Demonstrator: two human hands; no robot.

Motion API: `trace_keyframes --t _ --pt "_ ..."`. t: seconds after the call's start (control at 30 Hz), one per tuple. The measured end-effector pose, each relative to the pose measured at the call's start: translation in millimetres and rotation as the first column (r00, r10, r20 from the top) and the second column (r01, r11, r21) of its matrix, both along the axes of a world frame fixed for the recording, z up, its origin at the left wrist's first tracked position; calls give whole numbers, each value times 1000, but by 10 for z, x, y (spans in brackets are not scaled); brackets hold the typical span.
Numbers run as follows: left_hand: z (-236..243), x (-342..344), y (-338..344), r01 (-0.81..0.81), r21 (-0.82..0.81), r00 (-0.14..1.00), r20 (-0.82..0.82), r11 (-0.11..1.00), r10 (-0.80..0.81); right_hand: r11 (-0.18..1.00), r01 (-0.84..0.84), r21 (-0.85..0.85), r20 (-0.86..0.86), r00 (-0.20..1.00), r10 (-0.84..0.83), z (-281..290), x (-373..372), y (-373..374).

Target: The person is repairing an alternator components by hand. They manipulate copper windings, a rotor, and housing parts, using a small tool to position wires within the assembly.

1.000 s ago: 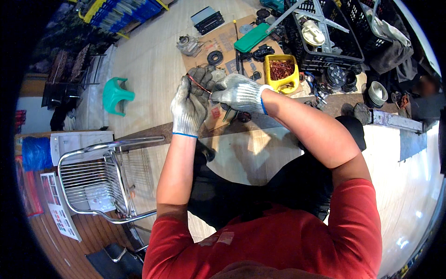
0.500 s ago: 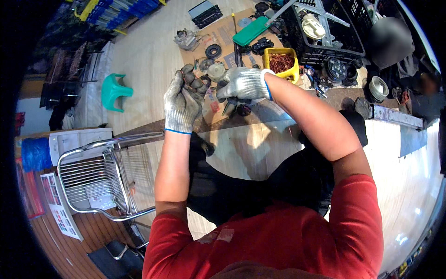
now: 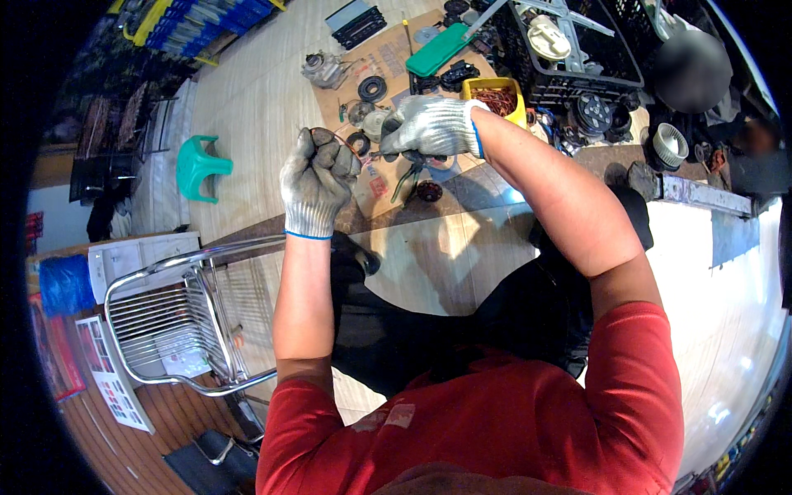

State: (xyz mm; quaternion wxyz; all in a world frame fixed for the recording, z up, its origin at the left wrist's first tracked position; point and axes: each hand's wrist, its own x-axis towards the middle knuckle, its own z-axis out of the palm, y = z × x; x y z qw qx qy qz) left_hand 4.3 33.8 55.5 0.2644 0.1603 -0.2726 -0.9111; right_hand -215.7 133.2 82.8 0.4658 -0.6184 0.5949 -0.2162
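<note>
My left hand (image 3: 318, 180), in a grey knit glove, is closed in a fist. A thin reddish copper wire (image 3: 332, 134) curves out of its top toward my right hand. My right hand (image 3: 429, 125), also gloved, is closed over a small dark part (image 3: 419, 157) a little to the right, above a sheet of cardboard (image 3: 388, 70) on the floor. What the part is cannot be made out under the glove. Green-handled pliers (image 3: 403, 183) lie on the cardboard just below my right hand, among several round black motor parts.
A yellow bin (image 3: 500, 97) of copper wire stands beside my right wrist, with a black crate (image 3: 569, 62) of parts behind it. A flat green case (image 3: 440, 49) lies at the back. A green stool (image 3: 198, 165) and a metal chair (image 3: 177, 318) are at the left.
Both hands have risen and drawn slightly apart. My left hand has gone from holding the part with the right hand to a tight fist pulling the wire leftward.
</note>
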Motion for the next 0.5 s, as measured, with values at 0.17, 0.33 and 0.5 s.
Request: trace_keyframes --t 0.17,0.33,0.5 --pt "-79 33 -11 40 -68 994 102 997 -33 999 46 -15 26 999 -46 77 -31 10" --pt "-141 75 -74 176 -161 963 232 971 -136 991 129 -26 204 972 -121 -20 -98 18" --pt "-225 86 -1 220 -329 900 432 918 -60 986 129 -102 172 979 -110 -8 -117 17"
